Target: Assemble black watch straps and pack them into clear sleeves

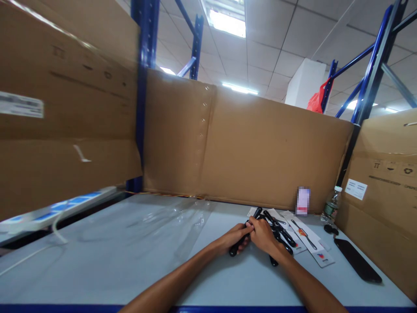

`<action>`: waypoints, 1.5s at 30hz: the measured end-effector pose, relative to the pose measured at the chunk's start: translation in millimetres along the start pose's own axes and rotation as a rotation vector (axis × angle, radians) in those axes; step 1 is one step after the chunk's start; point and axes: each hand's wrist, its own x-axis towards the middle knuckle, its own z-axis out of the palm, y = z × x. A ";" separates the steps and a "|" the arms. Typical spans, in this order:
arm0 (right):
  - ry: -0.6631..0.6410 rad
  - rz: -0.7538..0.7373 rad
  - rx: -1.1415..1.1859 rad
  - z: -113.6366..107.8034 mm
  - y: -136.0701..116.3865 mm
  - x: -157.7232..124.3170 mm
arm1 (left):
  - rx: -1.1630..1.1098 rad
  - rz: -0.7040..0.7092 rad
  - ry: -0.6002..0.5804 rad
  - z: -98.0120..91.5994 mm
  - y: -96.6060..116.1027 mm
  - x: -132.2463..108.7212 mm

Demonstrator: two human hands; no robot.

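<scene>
A slim black-handled tool (pixel 233 251) is held at a slant above the table by both my hands. My left hand (pixel 236 240) is closed around its middle, with the rounded lower end sticking out below. My right hand (pixel 261 232) is closed at its upper part, fingertips touching my left fingers. Most of the tool is covered by fingers, so its exact kind does not show. Just beyond my right hand lies a pile of similar black-handled tools (pixel 284 234). Printed cards (pixel 321 257) lie under and beside them, one picturing a tool with an orange part.
A clear plastic sheet or bag (pixel 192 226) lies on the grey table (pixel 107 261). On the right are a black flat object (pixel 356 261), small black round pieces (pixel 329 229) and a bottle (pixel 332 206). A phone (pixel 302 201) leans against the cardboard wall (pixel 260 152). A power strip (pixel 65 208) runs along the left.
</scene>
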 end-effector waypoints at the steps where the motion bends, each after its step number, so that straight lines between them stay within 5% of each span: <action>1: 0.001 -0.002 0.002 0.4 0.4 0.0 | 0.000 -0.003 -0.002 -0.1 -0.1 0.2; 22: 0.003 -0.006 0.018 0.4 1.0 0.0 | 0.000 -0.016 0.005 -1.0 -3.3 3.1; 32: 0.097 -0.002 0.132 3.5 -4.4 1.4 | -0.409 -0.080 0.121 -17.8 -3.3 12.9; 45: 0.129 -0.067 0.204 14.7 5.0 4.7 | -0.334 0.033 0.128 -14.8 2.1 7.1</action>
